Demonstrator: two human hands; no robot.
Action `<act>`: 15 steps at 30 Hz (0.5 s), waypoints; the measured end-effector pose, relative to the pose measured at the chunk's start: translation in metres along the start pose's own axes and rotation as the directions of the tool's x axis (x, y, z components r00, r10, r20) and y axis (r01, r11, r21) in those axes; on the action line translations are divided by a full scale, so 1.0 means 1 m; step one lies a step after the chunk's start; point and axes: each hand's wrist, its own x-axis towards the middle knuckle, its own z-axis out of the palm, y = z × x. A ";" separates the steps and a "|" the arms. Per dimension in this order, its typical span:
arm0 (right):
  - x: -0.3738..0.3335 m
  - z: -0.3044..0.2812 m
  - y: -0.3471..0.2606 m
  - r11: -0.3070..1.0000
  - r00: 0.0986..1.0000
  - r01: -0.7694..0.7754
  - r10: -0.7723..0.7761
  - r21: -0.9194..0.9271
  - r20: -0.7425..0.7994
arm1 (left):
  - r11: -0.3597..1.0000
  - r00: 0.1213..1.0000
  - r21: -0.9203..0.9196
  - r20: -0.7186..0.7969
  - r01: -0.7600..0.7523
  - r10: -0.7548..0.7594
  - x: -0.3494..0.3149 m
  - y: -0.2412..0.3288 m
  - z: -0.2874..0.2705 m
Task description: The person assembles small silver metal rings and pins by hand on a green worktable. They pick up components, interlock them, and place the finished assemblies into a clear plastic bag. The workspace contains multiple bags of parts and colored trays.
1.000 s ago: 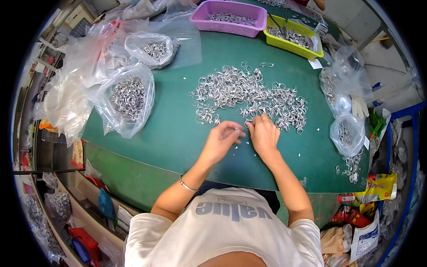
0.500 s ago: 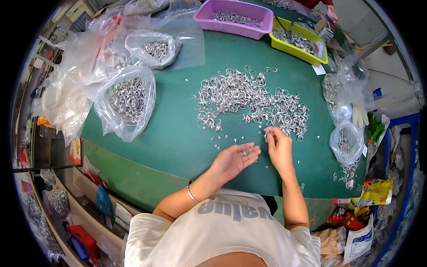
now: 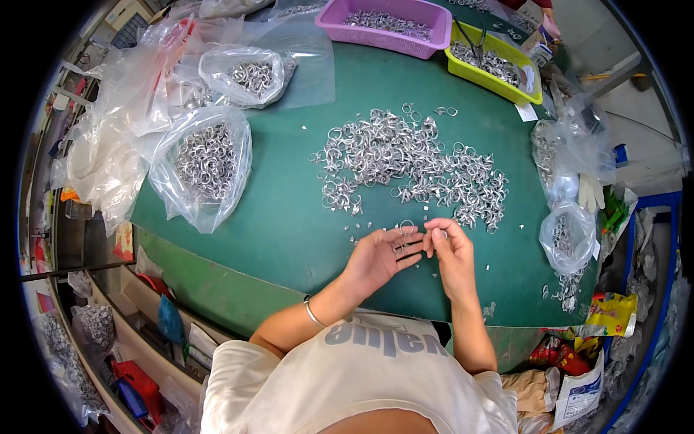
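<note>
My left hand (image 3: pixel 382 254) is turned palm up, its fingers stretched to the right. Silver-coloured metal rings (image 3: pixel 402 247) lie across those fingers. Close beside the fingertips, my right hand (image 3: pixel 453 253) is closed in a pinch on a small metal ring, mostly hidden by the fingers. Just beyond both hands spreads a wide heap of similar rings (image 3: pixel 387 148) on the green tabletop (image 3: pixel 289 181). Small metal bits (image 3: pixel 352 239) are scattered between the heap and my left hand.
Clear plastic bags of rings (image 3: pixel 206 163) stand at the left. A purple bin (image 3: pixel 383 32) and a yellow-green bin (image 3: pixel 499 79) holding rings and pliers (image 3: pixel 473 45) sit at the back. At right lies a small ring bag (image 3: pixel 567 242). Another person's hand (image 3: pixel 549 29) shows far right.
My right hand has come from the heap's near edge down to my left fingertips. My left hand stays nearly in place, with the rings shifted on its fingers. The view has shifted slightly.
</note>
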 end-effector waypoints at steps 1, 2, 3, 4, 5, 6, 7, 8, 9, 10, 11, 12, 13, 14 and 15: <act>-0.004 0.010 -0.004 0.997 0.998 0.017 -0.021 -0.075 -0.063 | 1.000 1.000 0.019 -0.008 0.013 -0.013 -0.002 0.000 0.001; -0.007 0.023 -0.011 0.990 0.993 0.105 -0.109 -0.100 -0.043 | 0.999 0.999 0.023 -0.005 0.040 -0.040 0.000 -0.002 -0.005; -0.010 0.027 -0.012 0.938 0.983 0.184 -0.177 -0.295 0.048 | 0.998 0.998 0.028 -0.002 0.065 -0.065 0.002 -0.003 -0.008; -0.012 0.030 -0.012 0.841 0.962 0.271 -0.225 -0.468 0.153 | 0.996 0.996 0.032 0.000 0.088 -0.088 0.003 -0.005 -0.010; -0.009 0.030 -0.008 0.660 0.884 0.467 -0.321 -0.589 0.341 | 0.995 0.991 0.004 -0.096 0.096 -0.095 0.003 -0.009 -0.010; -0.008 0.033 -0.011 0.615 0.847 0.530 -0.345 -0.584 0.405 | 0.995 0.993 0.040 -0.076 0.090 -0.087 -0.002 -0.005 -0.005; -0.007 0.037 -0.018 0.569 0.805 0.591 -0.365 -0.572 0.468 | 0.994 0.995 0.076 -0.057 0.082 -0.078 -0.008 0.000 -0.002; -0.005 0.040 -0.022 0.520 0.757 0.650 -0.382 -0.554 0.530 | 0.991 0.997 0.111 -0.039 0.072 -0.068 -0.015 0.005 0.004; -0.001 0.039 -0.021 0.568 0.748 0.657 -0.409 -0.496 0.522 | 0.999 0.967 -0.001 -0.252 0.040 -0.039 -0.015 0.000 0.023; 0.007 0.038 -0.015 0.612 0.791 0.609 -0.418 -0.505 0.446 | 0.998 0.973 0.037 -0.227 0.048 -0.039 -0.017 -0.001 0.016; 0.017 0.038 -0.006 0.656 0.829 0.559 -0.421 -0.507 0.368 | 0.996 0.979 0.074 -0.202 0.054 -0.038 -0.020 -0.002 0.003; 0.028 0.039 -0.001 0.698 0.864 0.503 -0.417 -0.509 0.282 | 0.991 0.983 0.112 -0.175 0.067 -0.047 -0.023 -0.002 -0.005; 0.041 0.048 -0.003 0.641 0.854 0.512 -0.447 -0.571 0.265 | 0.989 0.984 0.119 -0.162 0.088 -0.068 -0.033 0.003 -0.001; 0.050 0.056 0.001 0.593 0.842 0.538 -0.418 -0.599 0.342 | 0.995 0.990 0.084 -0.130 0.060 -0.049 -0.039 0.003 -0.007; 0.057 0.063 0.009 0.543 0.824 0.566 -0.380 -0.620 0.419 | 0.999 0.995 0.045 -0.099 0.030 -0.026 -0.045 0.003 -0.013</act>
